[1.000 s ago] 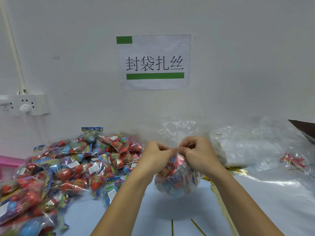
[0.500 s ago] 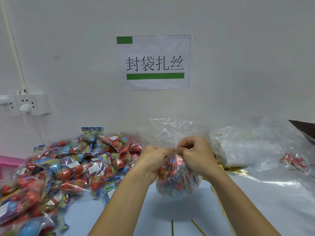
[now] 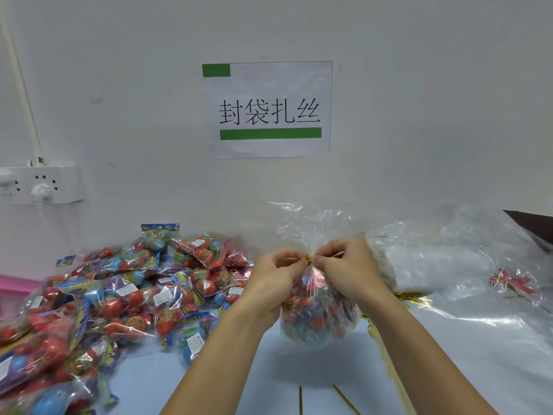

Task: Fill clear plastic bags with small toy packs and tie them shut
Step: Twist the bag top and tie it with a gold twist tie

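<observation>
- Filled bag (image 3: 318, 313): you hold it up by the neck, its round belly of toy packs hanging close over the worktop (image 3: 269, 369), between your forearms.
- Gold twist tie (image 3: 308, 259): now visible at the gathered neck; half a second ago your knuckles hid it. Judged: the twist is under way, not finished.
- Left hand (image 3: 276, 275): fingers curled, pinching the neck and tie from its side.
- Right hand (image 3: 344, 266): pinching the same spot, fingertips meeting the left's.
- Bag mouth (image 3: 308, 226): the flared top has shifted right since a second ago.
- Loose toy packs (image 3: 119, 304): heaped left, awaiting bagging.
- Spare ties (image 3: 344, 398): near edge.
- Empty bags (image 3: 434, 265): stacked right.
</observation>
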`<control>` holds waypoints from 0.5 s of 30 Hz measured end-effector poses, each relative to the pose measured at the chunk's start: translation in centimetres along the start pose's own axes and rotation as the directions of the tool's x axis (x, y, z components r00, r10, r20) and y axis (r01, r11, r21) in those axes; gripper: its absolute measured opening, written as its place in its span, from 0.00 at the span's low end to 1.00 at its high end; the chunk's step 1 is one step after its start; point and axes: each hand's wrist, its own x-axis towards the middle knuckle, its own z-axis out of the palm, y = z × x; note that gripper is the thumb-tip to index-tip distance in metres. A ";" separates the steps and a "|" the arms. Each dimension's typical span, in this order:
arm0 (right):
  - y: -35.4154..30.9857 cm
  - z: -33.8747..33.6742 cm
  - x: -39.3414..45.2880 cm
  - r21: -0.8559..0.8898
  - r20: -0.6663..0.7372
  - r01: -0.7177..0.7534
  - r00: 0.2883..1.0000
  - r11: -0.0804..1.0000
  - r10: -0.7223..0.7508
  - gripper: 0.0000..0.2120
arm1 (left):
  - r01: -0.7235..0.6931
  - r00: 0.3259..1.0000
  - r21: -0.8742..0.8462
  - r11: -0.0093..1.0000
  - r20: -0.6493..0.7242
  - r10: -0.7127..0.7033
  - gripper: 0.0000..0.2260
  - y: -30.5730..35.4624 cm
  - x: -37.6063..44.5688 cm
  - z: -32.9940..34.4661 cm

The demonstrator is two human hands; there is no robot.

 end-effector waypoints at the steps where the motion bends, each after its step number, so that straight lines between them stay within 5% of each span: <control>1: 0.0 -0.1 0.0 0.001 -0.002 -0.010 1.000 1.000 0.010 0.15 | -0.054 0.998 0.040 0.998 -0.014 0.055 0.08 -0.1 0.0 0.0; 7: 0.0 -0.8 0.3 0.060 0.013 -0.054 0.999 0.997 0.053 0.11 | -0.448 0.880 0.357 0.820 0.014 0.475 0.19 -0.4 -0.1 -0.2; 10: 0.1 -0.8 0.2 0.062 0.017 -0.066 0.998 0.996 0.065 0.11 | -0.539 0.819 0.467 0.701 0.097 0.565 0.10 -0.6 -0.5 -0.2; 12: 0.2 -0.8 0.1 0.063 0.018 -0.067 0.998 0.996 0.066 0.11 | -0.551 0.811 0.446 0.705 0.087 0.579 0.07 -0.6 -0.7 0.2; 15: 0.1 -0.9 0.0 0.072 0.019 -0.063 0.998 0.995 0.061 0.11 | -0.467 0.852 0.384 0.796 -0.042 0.521 0.15 -0.2 -0.7 0.9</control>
